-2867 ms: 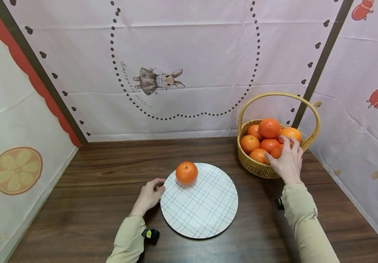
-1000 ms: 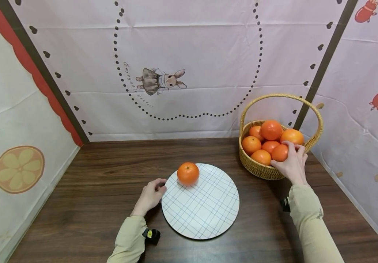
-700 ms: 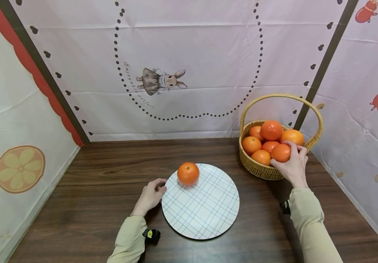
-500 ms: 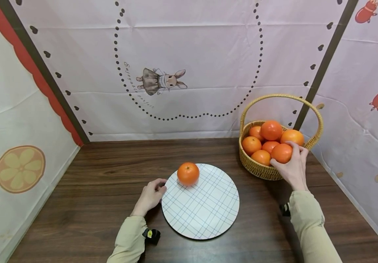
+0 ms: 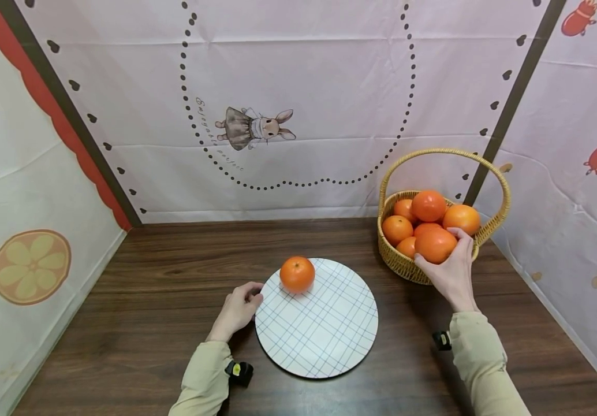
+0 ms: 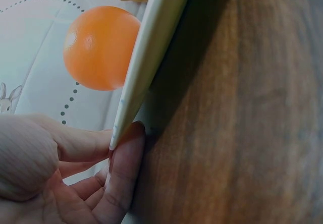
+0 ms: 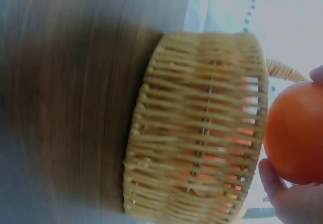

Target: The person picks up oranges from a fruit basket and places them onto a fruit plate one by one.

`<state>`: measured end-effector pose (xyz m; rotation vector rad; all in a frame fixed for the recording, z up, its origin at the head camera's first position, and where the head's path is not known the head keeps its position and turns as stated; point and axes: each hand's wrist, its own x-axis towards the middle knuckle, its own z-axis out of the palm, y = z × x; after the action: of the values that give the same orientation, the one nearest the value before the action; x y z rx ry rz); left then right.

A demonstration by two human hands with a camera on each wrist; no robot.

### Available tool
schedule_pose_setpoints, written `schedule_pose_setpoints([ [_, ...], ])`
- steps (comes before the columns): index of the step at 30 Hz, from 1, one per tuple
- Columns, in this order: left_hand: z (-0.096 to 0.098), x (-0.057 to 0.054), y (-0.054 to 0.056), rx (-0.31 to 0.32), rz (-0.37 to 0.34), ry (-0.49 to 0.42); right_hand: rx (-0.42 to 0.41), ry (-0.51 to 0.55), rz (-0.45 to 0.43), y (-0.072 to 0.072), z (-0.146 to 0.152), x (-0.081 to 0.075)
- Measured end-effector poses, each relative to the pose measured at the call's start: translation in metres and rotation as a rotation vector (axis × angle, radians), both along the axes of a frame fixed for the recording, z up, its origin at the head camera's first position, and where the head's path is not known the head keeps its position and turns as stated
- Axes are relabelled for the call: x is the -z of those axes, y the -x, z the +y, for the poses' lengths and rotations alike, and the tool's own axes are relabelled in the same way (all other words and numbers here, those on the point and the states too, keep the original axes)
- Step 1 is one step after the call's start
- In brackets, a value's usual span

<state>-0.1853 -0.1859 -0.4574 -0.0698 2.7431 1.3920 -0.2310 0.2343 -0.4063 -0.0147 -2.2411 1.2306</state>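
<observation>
My right hand [image 5: 451, 277] grips an orange [image 5: 435, 245] between thumb and fingers, above the front rim of a wicker basket [image 5: 405, 267]. In the right wrist view the held orange [image 7: 298, 133] is beside the woven wall. Several more oranges [image 5: 428, 205] fill the basket. With thumb above and a finger beneath, my left hand [image 6: 75, 163] pinches the rim of a round white plate [image 5: 319, 329] with blue lines. A single orange [image 5: 297, 274] sits on the plate's far left part, stem end up.
The basket's tall arched handle [image 5: 444, 151] rises over the fruit. A dark wooden table [image 5: 174, 260] carries everything. Printed cloth walls [image 5: 298, 75] stand behind it and at both sides.
My right hand has taken hold of an orange in the basket, lifted it, and carried it a little left and toward me. The left hand and plate stay put.
</observation>
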Motion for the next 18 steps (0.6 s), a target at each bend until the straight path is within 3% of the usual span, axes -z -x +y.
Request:
schedule_pose_setpoints([
  [18, 0.000, 0.000, 0.000, 0.005, 0.002, 0.017, -0.177, 0.137, -0.046, -0.010, -0.033, 0.008],
])
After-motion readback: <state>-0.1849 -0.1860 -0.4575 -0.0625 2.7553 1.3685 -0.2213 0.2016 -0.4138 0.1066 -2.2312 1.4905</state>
